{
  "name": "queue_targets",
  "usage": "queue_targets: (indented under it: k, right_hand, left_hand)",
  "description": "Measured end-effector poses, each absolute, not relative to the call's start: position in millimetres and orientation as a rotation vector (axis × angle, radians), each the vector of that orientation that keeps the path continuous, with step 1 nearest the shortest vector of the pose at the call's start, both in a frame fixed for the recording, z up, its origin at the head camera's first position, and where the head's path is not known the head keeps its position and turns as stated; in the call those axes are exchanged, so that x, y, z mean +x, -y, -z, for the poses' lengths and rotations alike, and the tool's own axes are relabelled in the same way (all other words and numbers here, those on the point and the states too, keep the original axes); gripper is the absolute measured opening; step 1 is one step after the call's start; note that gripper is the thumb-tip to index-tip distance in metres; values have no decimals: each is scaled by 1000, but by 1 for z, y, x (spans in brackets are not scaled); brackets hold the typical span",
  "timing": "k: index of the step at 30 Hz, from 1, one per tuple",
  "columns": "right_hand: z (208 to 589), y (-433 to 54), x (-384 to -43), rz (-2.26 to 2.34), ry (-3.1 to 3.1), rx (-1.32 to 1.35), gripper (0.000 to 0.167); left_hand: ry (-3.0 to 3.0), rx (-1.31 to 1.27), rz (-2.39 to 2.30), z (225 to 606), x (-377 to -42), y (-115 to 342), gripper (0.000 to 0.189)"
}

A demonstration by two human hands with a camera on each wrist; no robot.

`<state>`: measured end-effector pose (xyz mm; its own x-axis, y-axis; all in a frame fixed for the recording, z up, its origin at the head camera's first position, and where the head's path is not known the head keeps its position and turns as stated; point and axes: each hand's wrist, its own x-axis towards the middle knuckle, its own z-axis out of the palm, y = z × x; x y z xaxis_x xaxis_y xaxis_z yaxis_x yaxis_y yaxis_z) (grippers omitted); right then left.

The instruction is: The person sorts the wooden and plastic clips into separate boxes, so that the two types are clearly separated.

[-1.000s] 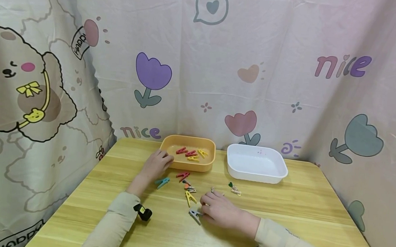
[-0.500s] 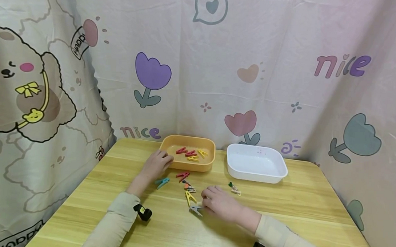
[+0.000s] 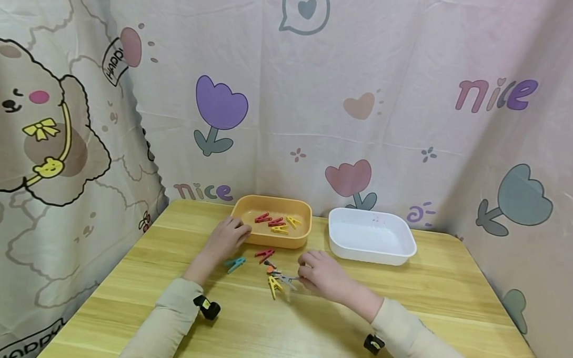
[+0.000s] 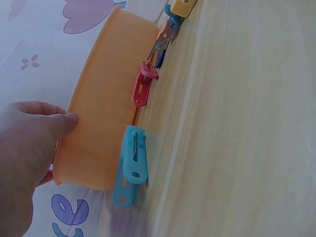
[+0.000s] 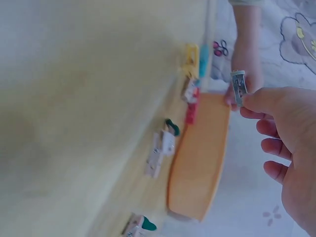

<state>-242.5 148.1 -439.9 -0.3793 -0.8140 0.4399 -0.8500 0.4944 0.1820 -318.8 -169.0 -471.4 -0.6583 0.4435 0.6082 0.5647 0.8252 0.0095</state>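
Observation:
My left hand point(image 3: 225, 237) holds the left front rim of an orange bin point(image 3: 277, 241), thumb on the outer wall in the left wrist view. Inside the bin lie several red and yellow clothespins point(image 3: 280, 230). My right hand point(image 3: 328, 278) pinches a grey clothespin point(image 5: 238, 88) by one end, raised above the table in front of the bins. Near it on the table lie a yellow clothespin point(image 3: 274, 287), a red clothespin point(image 3: 265, 254), a teal clothespin point(image 4: 134, 158) and small decorated clips point(image 3: 270, 270). Wooden clips with green decorations point(image 5: 154, 155) show in the right wrist view.
A white bin point(image 3: 371, 250) stands right of the orange one, at the back of the wooden table point(image 3: 243, 335). A printed curtain point(image 3: 289, 95) hangs behind and at both sides. Each wrist wears a small black camera point(image 3: 208, 307).
My right hand has picked up the grey clothespin and moved it away from me, toward the bins. The small green-decorated clips are now hidden by that hand in the head view. My left hand stays put.

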Motion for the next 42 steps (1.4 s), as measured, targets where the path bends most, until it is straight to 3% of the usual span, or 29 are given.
queue_targets:
  k: [27,42]
  right_hand:
    - [403,-146,-296,-270,2153,1200,8]
    - [403,-129,-329,-266,2223,1128,4]
  left_hand:
    - [2401,-725,283,471,-318,167,9]
    - [2415,-715,301,469,-316,167,8]
